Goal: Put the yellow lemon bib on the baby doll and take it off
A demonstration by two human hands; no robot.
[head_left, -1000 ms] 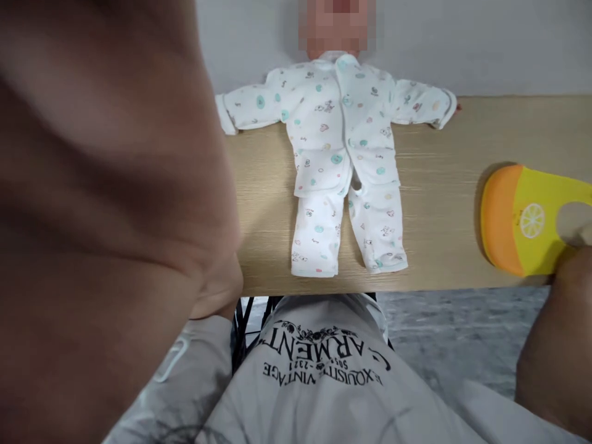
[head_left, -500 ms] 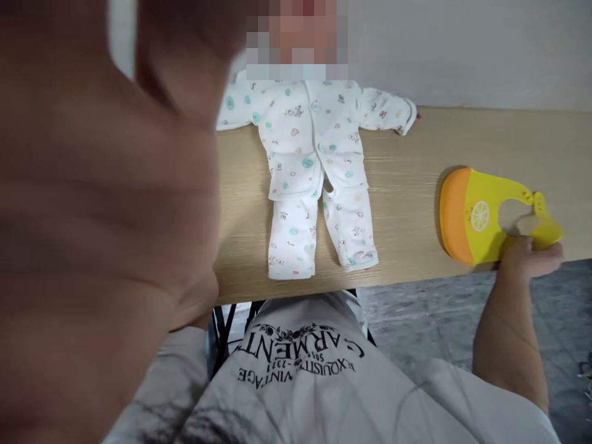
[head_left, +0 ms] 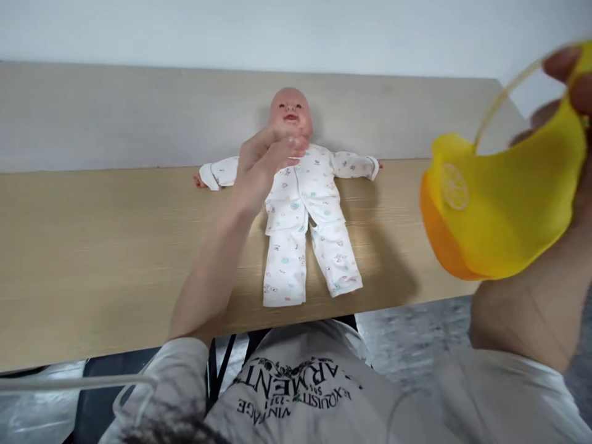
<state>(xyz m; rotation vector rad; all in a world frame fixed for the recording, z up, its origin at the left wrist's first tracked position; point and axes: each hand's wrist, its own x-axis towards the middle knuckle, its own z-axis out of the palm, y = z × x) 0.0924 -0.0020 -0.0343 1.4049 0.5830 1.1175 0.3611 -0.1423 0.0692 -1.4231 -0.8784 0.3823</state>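
**Left hand at the doll's chest, bib raised in the right**

My left fingers (head_left: 282, 147) lie pressed together and almost flat, their tips resting on the upper chest of the doll (head_left: 303, 203), just under its chin. Nothing is pinched between them; the left hand (head_left: 266, 163) covers part of the doll's near shoulder, and I cannot tell how firmly it presses. The forearm runs back across the table toward my grey sleeve.

At the right edge of the view, my right fingertips (head_left: 562, 61) pinch the thin neck strap of the bib (head_left: 504, 209). Only a few fingertips and the wrist of the right hand (head_left: 580, 92) show, the rest being cut off by the frame or hidden behind the bib. The bib hangs in the air, well above the table and well apart from the doll, tilted so its orange catch pocket faces left and down, with a pale lemon-slice print on the yellow face.

The doll lies on its back on the wooden table (head_left: 92, 246), arms out to the sides, legs pointing toward me, head against the pale wall (head_left: 139, 105). It wears white printed pyjamas. My grey printed shirt (head_left: 300, 394) fills the bottom of the view.
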